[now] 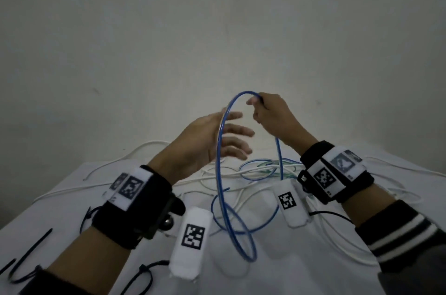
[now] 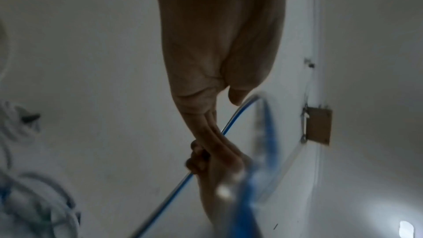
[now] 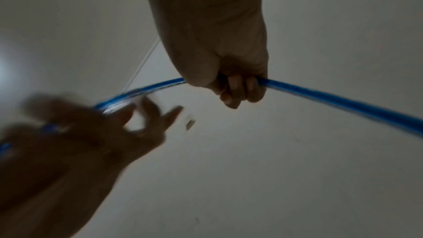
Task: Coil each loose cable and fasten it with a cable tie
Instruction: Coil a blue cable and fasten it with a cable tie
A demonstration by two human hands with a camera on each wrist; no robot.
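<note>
A blue cable [image 1: 220, 150] forms a tall loop above the table, and its lower turns lie on the white cloth. My right hand [image 1: 270, 113] grips the top of the loop in a fist; the right wrist view shows the fingers [image 3: 235, 88] curled round the blue cable [image 3: 320, 95]. My left hand [image 1: 231, 135] is raised beside the loop's left arc with its fingers spread and straight. The cable crosses in front of its palm, and no finger curls round it. In the left wrist view the blue cable [image 2: 231, 124] runs past the open left hand [image 2: 217, 61].
White cables [image 1: 241, 174] and a green one [image 1: 265, 164] lie tangled on the cloth-covered table [image 1: 313, 258] behind the loop. Black cable ties [image 1: 31, 249] lie at the front left, another [image 1: 142, 273] near my left forearm. A plain wall stands behind.
</note>
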